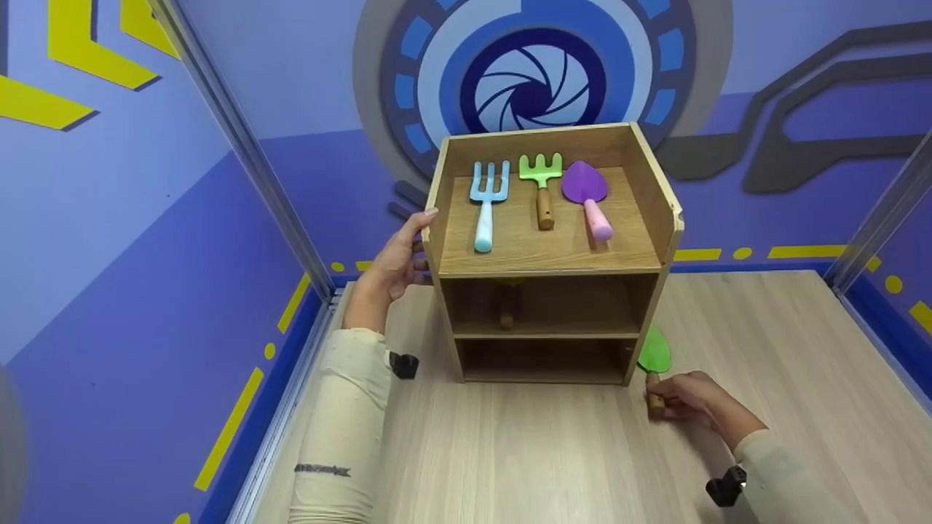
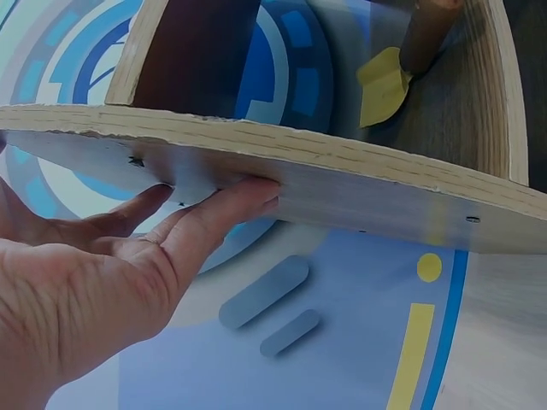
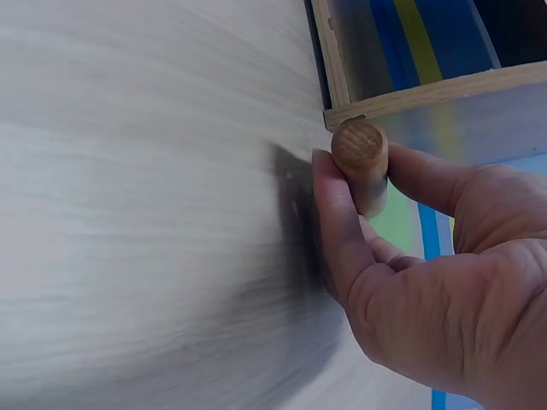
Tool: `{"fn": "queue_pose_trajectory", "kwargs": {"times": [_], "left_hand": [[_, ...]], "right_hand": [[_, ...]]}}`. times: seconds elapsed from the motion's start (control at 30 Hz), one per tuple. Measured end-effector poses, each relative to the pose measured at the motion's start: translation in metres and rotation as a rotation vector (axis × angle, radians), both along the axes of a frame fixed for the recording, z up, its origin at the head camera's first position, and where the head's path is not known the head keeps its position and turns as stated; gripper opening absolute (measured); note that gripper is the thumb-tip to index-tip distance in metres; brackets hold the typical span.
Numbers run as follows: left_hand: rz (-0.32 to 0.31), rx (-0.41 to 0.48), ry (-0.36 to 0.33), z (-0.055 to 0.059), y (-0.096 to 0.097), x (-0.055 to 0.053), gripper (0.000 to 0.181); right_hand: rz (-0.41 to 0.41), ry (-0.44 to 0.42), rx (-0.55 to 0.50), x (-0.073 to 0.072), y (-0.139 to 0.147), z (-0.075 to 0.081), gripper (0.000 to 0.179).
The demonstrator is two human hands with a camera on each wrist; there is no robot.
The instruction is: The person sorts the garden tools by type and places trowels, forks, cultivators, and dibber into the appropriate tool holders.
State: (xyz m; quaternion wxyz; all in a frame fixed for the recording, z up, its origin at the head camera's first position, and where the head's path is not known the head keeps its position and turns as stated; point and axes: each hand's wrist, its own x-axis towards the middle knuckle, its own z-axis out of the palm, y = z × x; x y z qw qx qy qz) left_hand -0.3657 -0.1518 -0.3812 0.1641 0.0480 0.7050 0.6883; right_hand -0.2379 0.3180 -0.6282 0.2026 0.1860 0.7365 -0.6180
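My left hand [image 1: 393, 262] is at the left side panel of a small wooden shelf unit [image 1: 550, 271]. One digit reaches the panel's front edge. In the left wrist view, nearly straight fingers [image 2: 226, 205] press its outer face. My right hand [image 1: 695, 400] pinches the brown wooden handle of a green trowel [image 1: 655, 353], low beside the unit's right front corner. The right wrist view shows the handle end [image 3: 359, 147] between thumb and fingers; most of the green blade is hidden. On the top lie a blue hand fork [image 1: 488, 207], a green hand rake [image 1: 542, 191] and a purple trowel [image 1: 586, 193] with a pink handle.
Inside the middle compartment is a tool with a brown handle [image 1: 507, 306] and a yellow head [image 2: 385, 85]. The unit stands on a light wood-grain table [image 1: 524, 451]. Blue patterned walls [image 1: 313, 175] rise behind and at both sides, with metal corner posts [image 1: 240, 138].
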Motion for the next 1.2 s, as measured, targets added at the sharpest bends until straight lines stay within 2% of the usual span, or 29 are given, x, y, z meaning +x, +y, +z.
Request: {"fn": "queue_pose_trajectory", "kwargs": {"times": [0.4, 0.57, 0.77, 0.93, 1.2], "left_hand": [[-0.011, 0.000, 0.015, -0.002, -0.001, -0.002, 0.084], [-0.009, -0.012, 0.013, -0.003, -0.001, -0.003, 0.086], [-0.009, -0.024, 0.011, -0.003, -0.001, -0.002, 0.090], [-0.011, -0.035, 0.022, -0.003, -0.002, -0.002, 0.090], [-0.011, -0.045, 0.031, -0.004, -0.002, -0.001, 0.087]], "right_hand": [[0.004, 0.053, -0.010, 0.005, 0.005, -0.002, 0.015], [0.004, 0.095, 0.011, 0.008, 0.005, 0.001, 0.028], [-0.012, 0.130, -0.012, 0.008, 0.007, 0.007, 0.044], [-0.029, 0.175, -0.040, 0.007, 0.005, 0.013, 0.043], [-0.047, 0.263, -0.014, 0.009, 0.001, 0.031, 0.043]]}}
